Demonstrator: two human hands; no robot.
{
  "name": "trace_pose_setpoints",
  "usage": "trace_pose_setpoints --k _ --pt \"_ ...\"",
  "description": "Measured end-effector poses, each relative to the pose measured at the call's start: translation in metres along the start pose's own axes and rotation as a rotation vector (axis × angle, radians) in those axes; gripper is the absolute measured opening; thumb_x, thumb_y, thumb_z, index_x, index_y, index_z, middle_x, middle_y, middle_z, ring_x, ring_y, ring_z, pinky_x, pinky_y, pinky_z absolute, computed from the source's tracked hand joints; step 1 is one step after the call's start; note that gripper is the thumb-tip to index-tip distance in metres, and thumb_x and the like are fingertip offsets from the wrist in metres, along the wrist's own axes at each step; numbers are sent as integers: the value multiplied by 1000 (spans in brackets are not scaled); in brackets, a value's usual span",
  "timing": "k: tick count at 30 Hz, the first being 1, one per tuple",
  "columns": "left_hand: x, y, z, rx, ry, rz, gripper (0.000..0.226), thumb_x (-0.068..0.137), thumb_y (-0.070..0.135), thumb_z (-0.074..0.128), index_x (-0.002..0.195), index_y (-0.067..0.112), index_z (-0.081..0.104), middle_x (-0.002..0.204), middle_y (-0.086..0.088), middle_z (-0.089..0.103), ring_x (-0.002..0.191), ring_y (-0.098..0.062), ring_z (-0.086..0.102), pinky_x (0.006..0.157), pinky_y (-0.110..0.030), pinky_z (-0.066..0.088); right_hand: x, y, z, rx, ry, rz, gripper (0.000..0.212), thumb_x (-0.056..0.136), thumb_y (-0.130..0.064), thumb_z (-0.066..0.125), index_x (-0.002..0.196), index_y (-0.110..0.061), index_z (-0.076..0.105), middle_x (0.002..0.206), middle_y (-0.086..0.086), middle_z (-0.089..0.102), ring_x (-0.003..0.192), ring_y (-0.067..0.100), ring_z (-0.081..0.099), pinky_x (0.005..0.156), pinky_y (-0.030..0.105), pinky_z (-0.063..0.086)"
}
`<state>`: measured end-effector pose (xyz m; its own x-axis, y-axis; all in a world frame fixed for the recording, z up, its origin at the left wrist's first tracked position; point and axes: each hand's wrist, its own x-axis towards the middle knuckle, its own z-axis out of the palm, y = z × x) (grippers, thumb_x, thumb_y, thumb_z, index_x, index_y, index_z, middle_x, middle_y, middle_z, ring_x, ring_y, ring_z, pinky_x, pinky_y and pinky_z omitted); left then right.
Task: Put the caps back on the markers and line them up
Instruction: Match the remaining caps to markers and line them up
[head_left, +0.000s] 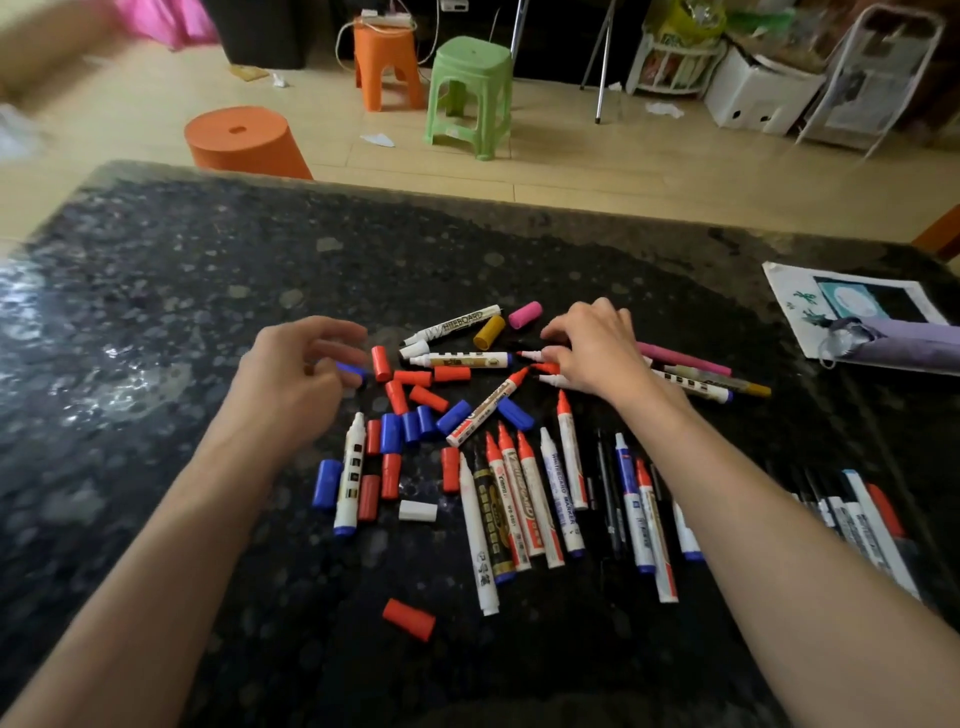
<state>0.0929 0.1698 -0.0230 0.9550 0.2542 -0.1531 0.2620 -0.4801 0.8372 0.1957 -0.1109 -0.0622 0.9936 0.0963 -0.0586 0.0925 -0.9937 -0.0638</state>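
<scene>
On the dark speckled stone tabletop (208, 312) the white-barrelled plastic markers (535, 499) lie uncapped, fanned near the front edge and jumbled further back, with short red and blue plastic caps (413, 378) scattered to their left. The left hand (296, 374) pinches one small blue plastic cap (352, 370) at its curled fingertips. The right hand (592, 348) lies bent-fingered over the far markers — whether it grips one I cannot tell. Both parts look light, rigid, smooth and apt to roll — best to hold a barrel at mid-length and the cap by its sides, pushing straight on and clear of the inky nib.
</scene>
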Motion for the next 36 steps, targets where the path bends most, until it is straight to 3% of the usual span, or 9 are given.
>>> trace_pose_setpoints --k 5,12,16,20,23,27,31,34,36 --pt "4 -8 -7 -23 17 -47 47 89 -7 50 100 33 73 93 7 77 88 -15 75 91 -50 60 -4 1 -2 53 31 -19 30 94 -34 74 122 -29 66 123 -1 68 123 23 54 103 43 38" --pt "9 -13 -6 4 3 -64 41 91 -3 57 112 28 74 91 12 77 94 -13 72 89 -40 58 -51 0 -20 273 189 -175 21 100 -25 67 121 -27 66 115 -9 69 113 12 59 100 34 31" --pt "9 -14 -8 -8 5 -63 41 90 -4 55 111 26 74 92 10 77 94 -13 72 92 -39 57 -100 4 -32 480 27 -116 21 103 -31 62 124 -33 63 115 -19 62 108 -2 56 92 25 41" --pt "6 -12 -3 0 -15 -24 40 91 -4 53 109 27 72 97 8 76 98 -16 71 85 -37 56 -143 14 -19 565 -89 -50 14 105 -40 54 118 -39 57 98 -17 65 95 -3 62 89 32 53" --pt "-3 -8 12 64 -112 90 41 94 -2 51 111 29 70 99 9 75 90 -15 72 79 -39 60 -155 20 -6 578 -113 31 11 104 -44 53 115 -43 56 91 -10 69 89 3 66 90 40 57" --pt "-13 -7 38 237 -185 280 43 96 1 49 119 32 67 104 16 73 84 -3 65 74 -29 55 -153 24 -2 659 -158 115 15 103 -45 57 118 -44 58 101 -8 70 98 9 68 93 42 56" --pt "-17 -3 61 328 -146 434 39 99 8 53 126 32 66 113 15 69 106 -3 62 89 -30 54 -151 33 -2 666 -201 151 18 101 -39 63 118 -45 59 105 -11 69 103 7 65 87 30 51" --pt "-16 7 86 410 -165 644 38 100 12 57 134 27 65 130 8 65 122 -14 55 103 -34 47 -150 36 -8 651 -172 173 24 99 -32 67 117 -46 58 93 -10 69 87 3 67 70 21 47" --pt "-10 11 105 562 -216 760 44 100 12 60 141 28 60 139 5 59 128 -20 49 107 -35 40 -151 35 -10 644 -152 186 25 99 -32 69 116 -47 59 91 -11 68 82 2 67 66 20 46"
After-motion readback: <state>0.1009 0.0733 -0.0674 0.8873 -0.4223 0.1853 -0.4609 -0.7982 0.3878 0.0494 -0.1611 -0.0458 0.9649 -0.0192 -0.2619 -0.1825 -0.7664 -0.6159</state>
